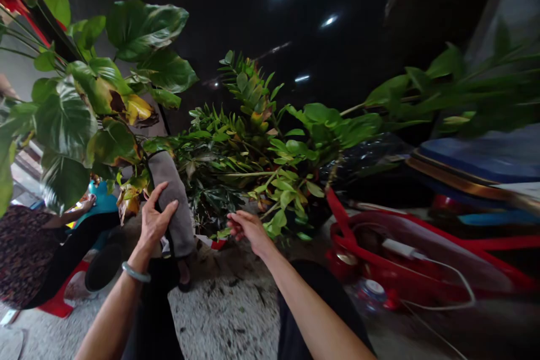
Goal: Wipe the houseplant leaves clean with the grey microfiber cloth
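Observation:
My left hand (156, 216) is raised with thumb and index finger spread apart, and nothing shows between them. It overlaps a grey, cloth-like shape (175, 208) with a dark edge; I cannot tell whether they touch. Just below that shape a dark shoe (184, 284) shows on the ground. My right hand (248, 230) has its fingers curled in a loose pinch beside the low green leaves (282, 188) of the plants. Whatever its fingertips hold, if anything, is too small to make out. A pale bangle (135, 273) circles my left wrist.
A large-leaved plant (67, 118) with browned leaves rises at left. Beyond it a person (25, 253) sits on a red stool (59, 305) by a dark bucket (105, 267). On the right lies a red basket (422, 287) with a white cable (462, 281), under stacked blurred items (468, 160).

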The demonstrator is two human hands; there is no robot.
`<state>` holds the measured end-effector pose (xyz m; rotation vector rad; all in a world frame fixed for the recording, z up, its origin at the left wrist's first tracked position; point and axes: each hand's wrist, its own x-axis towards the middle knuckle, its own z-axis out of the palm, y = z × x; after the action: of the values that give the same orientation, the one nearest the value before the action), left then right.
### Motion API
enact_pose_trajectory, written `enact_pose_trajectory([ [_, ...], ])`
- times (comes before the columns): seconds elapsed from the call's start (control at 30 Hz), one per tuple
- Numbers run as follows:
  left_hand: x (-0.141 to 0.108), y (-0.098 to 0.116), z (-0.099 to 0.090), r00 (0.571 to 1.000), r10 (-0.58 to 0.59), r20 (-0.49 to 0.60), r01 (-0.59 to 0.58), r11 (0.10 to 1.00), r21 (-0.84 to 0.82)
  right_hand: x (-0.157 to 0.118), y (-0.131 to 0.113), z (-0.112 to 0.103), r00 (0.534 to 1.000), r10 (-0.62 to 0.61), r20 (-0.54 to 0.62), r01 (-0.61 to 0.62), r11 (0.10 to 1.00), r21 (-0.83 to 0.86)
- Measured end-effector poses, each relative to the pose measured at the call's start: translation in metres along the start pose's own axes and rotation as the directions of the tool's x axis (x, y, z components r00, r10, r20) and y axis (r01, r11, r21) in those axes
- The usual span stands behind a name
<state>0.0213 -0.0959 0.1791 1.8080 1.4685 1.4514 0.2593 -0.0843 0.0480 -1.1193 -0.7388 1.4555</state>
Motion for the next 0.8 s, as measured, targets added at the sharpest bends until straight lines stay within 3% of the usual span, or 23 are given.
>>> enact_pose_trajectory([
  [0.07,-0.005,-0.020,0.008,0.993,-0.072,0.088,0.073,0.997,-0.006,-0.001,0.001,0.001,1.000,0.001,-0.011,-0.001,1.000,-0.010],
  [0.17,-0.030,-0.053,0.015,0.951,-0.205,0.233,0.208,0.978,0.011,-0.002,0.002,-0.002,1.000,-0.007,-0.023,0.007,1.000,-0.022],
  [0.23,-0.046,-0.060,0.012,0.930,-0.263,0.259,0.269,0.963,0.010,-0.002,0.002,-0.005,1.000,-0.014,-0.027,0.013,1.000,-0.024],
  [0.33,-0.047,-0.044,-0.001,0.951,-0.270,0.152,0.275,0.961,-0.012,0.000,0.002,-0.008,1.000,-0.015,-0.025,0.014,1.000,-0.019],
  [0.47,-0.010,-0.008,-0.011,0.990,-0.122,-0.065,0.121,0.992,-0.018,0.003,0.003,-0.005,1.000,-0.009,-0.009,0.009,1.000,-0.017],
  [0.53,0.006,-0.006,-0.007,0.995,-0.048,-0.092,0.047,0.999,-0.009,0.003,0.004,-0.002,1.000,-0.008,-0.005,0.008,1.000,-0.022],
  [0.63,0.005,-0.024,0.008,0.993,-0.120,0.008,0.121,0.993,-0.018,0.002,0.004,0.000,1.000,-0.009,-0.012,0.009,0.999,-0.032],
  [0.73,-0.022,-0.046,0.016,0.929,-0.298,0.218,0.309,0.951,-0.018,0.000,0.004,-0.003,1.000,-0.016,-0.020,0.015,0.999,-0.039],
  [0.8,-0.037,-0.048,0.012,0.907,-0.335,0.257,0.353,0.935,-0.026,0.000,0.004,-0.006,1.000,-0.017,-0.021,0.017,0.999,-0.040],
])
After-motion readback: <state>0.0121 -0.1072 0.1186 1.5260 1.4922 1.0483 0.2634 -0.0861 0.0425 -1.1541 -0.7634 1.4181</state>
